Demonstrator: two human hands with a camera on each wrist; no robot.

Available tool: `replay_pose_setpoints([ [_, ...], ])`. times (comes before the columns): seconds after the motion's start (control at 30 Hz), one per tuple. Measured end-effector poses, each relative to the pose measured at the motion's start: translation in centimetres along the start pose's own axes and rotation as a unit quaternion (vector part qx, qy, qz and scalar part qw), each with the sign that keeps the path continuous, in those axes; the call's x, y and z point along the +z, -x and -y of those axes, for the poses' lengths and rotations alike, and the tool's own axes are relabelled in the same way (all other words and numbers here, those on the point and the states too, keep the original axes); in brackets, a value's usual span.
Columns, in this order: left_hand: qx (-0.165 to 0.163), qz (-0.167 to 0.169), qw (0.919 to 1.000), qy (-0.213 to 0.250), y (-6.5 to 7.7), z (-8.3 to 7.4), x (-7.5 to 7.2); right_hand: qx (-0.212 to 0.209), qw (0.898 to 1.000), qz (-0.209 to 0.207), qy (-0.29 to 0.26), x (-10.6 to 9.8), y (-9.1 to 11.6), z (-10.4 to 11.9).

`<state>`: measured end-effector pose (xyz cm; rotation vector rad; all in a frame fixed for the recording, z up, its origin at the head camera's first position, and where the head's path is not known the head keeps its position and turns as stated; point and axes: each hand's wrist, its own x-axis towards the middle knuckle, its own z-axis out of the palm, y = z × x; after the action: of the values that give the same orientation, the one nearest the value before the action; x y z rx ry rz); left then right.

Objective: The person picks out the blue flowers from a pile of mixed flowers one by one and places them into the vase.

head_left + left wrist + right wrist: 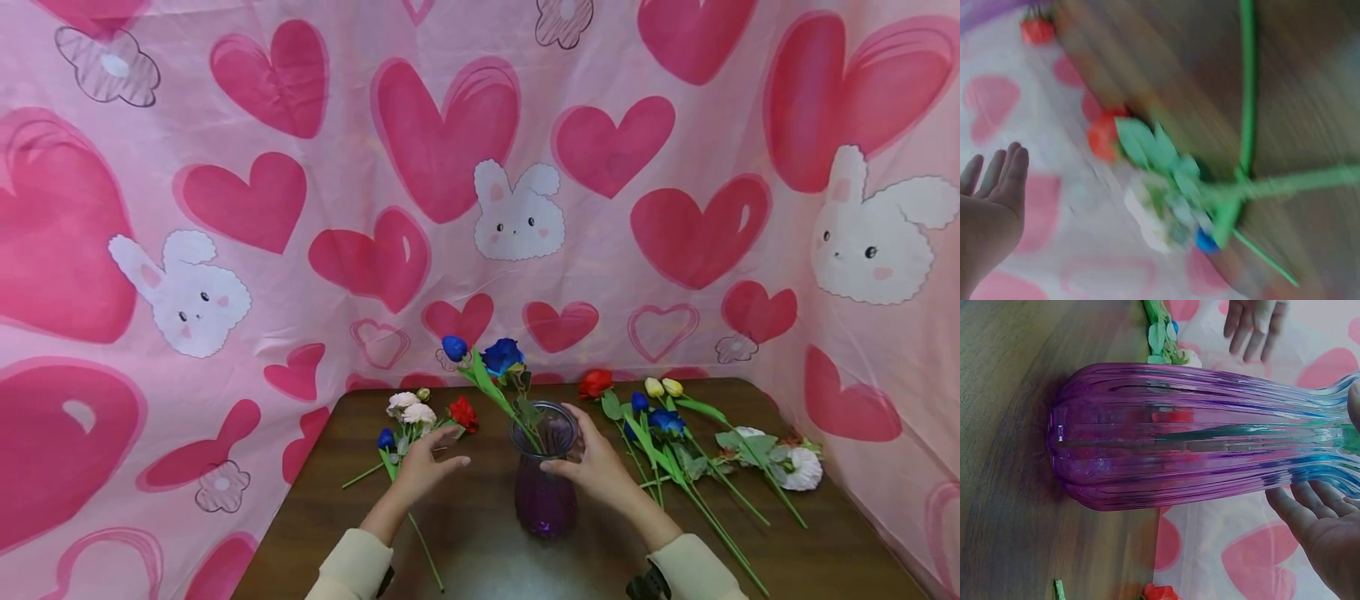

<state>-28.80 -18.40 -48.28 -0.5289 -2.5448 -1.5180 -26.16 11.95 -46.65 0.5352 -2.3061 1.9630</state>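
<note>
The purple ribbed glass vase [546, 492] stands upright on the table. A blue rose [502, 357] and a blue tulip [454, 348] lean left out of its mouth, their stems inside the glass. My right hand [600, 462] holds the vase near its neck, thumb in front and fingers on the far right side; the right wrist view shows fingers [1319, 503] against the ribbed glass. Left of the vase, my left hand [423, 468] hangs with fingers spread and nothing in it. It partly hides white flowers [417, 414], a red rose [463, 413] and a blue tulip [386, 439].
To the right on the wooden table [480, 550] lie a red rose [596, 383], a blue rose [666, 421], pale yellow tulips [663, 387] and white flowers [802, 468], their stems towards the front. A pink heart-patterned cloth [442, 275] hangs behind and at both sides.
</note>
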Motion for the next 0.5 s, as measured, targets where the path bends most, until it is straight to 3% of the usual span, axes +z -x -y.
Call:
replay_pose_setpoints([
  [0.1,-0.021,-0.056,0.9979,-0.025,0.1,1.2,-2.3,-0.001,1.0,-0.002,0.0,0.0,0.0,0.0],
  [0.27,-0.103,-0.122,0.9847,-0.069,1.0,3.3,-5.4,-0.001,1.0,-0.002,-0.001,-0.1,0.1,0.0],
  [0.37,-0.14,-0.121,0.9775,-0.101,2.1,4.7,-6.4,-0.001,1.0,0.003,-0.003,-0.1,0.1,0.0],
  [0.5,-0.179,-0.095,0.9691,-0.141,3.4,6.5,-6.9,0.001,1.0,0.004,-0.004,0.0,0.0,0.0],
])
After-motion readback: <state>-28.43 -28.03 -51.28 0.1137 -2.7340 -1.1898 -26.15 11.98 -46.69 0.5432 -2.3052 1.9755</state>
